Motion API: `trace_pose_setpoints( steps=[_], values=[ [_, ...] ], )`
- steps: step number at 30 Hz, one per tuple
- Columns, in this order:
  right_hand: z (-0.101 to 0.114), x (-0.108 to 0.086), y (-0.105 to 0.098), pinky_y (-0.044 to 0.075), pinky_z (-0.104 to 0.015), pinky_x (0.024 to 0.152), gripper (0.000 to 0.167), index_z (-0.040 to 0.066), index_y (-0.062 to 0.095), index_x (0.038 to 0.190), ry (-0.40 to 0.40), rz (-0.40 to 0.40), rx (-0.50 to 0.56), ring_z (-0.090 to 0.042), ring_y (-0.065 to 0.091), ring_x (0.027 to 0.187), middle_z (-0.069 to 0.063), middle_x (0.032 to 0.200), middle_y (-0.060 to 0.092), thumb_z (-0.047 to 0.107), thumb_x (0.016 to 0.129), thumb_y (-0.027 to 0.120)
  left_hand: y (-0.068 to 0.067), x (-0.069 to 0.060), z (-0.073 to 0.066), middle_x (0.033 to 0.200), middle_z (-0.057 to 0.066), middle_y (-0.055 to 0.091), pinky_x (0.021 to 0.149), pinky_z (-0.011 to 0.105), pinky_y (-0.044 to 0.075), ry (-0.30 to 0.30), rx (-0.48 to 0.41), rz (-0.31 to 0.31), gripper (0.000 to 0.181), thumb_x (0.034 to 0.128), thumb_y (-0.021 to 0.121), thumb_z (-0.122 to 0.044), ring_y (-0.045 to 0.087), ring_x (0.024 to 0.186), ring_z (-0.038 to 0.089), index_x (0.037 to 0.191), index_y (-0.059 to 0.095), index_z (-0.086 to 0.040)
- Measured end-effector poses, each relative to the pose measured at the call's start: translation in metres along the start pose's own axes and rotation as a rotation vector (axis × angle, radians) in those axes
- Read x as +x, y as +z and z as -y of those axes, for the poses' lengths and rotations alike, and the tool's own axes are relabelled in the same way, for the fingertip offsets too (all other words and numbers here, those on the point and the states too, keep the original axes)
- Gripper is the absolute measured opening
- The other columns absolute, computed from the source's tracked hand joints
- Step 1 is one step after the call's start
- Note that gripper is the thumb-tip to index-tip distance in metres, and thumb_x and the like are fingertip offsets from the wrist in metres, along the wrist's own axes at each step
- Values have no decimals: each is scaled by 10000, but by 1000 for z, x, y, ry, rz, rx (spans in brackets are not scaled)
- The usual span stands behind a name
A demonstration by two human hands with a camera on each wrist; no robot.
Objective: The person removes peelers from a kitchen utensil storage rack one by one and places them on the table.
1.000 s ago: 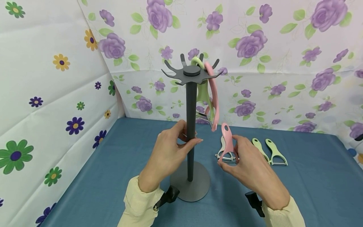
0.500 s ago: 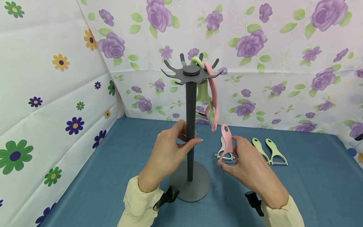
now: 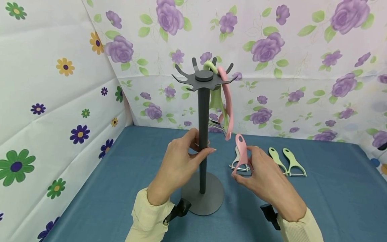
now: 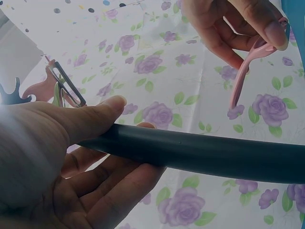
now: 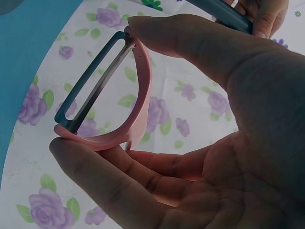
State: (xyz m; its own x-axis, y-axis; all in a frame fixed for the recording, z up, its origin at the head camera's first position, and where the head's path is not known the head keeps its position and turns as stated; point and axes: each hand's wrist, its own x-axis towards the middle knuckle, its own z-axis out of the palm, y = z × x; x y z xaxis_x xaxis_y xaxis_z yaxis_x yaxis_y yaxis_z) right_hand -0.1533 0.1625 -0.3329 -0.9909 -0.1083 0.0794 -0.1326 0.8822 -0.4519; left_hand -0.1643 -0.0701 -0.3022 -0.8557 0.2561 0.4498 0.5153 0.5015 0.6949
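Two grips by clamped fingers: left hand point(image 3: 178, 161) on stand point(image 3: 203, 114), right hand point(image 3: 269, 174) on pink peeler point(image 3: 241, 150); possible drop from narrow blade-end pinch.

Looks like a makeshift filming corner tbh, can't tell if it's in a home or a lab. Blue tabletop point(image 3: 341, 191), purple-rose sheet point(image 3: 305, 50) across the back, daisy-print sheet point(image 3: 33, 77) down the left, plus wrist cams point(image 3: 182, 206). Peelers point(image 3: 291, 157) are kitchen stuff, but the backdrop says staged.
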Motion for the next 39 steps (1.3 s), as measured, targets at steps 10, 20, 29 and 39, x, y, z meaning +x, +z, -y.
trace_pose_setpoints(
  steps=[10,20,29,39],
  values=[
    [-2,2,2,401,-288,577,879,-44,451,1416,-19,6,-6,-164,485,713,-97,905,535,365,780,898,0,-1,1,861,-8,715,660,184,593,8,3,-1,221,920,782,-248,692,774,83,1041,641,-130],
    [-4,4,4,435,-291,600,862,-49,467,1394,-10,25,-12,-168,505,730,-82,890,543,374,778,898,0,-1,1,871,-9,717,674,186,596,15,3,1,227,920,781,-250,697,781,81,1051,639,-132],
    [-5,5,5,444,-296,607,839,-40,477,1381,-2,48,-1,-173,514,742,-80,886,550,376,783,894,-1,-1,1,870,-8,716,667,182,595,13,4,0,226,920,781,-250,697,783,83,1046,638,-130],
    [-7,7,8,447,-295,603,812,-42,494,1344,-15,48,3,-174,513,737,-81,864,559,349,766,908,-1,-1,1,872,-5,718,670,183,596,13,-1,4,225,921,779,-249,697,781,85,1050,639,-130]
  ],
)
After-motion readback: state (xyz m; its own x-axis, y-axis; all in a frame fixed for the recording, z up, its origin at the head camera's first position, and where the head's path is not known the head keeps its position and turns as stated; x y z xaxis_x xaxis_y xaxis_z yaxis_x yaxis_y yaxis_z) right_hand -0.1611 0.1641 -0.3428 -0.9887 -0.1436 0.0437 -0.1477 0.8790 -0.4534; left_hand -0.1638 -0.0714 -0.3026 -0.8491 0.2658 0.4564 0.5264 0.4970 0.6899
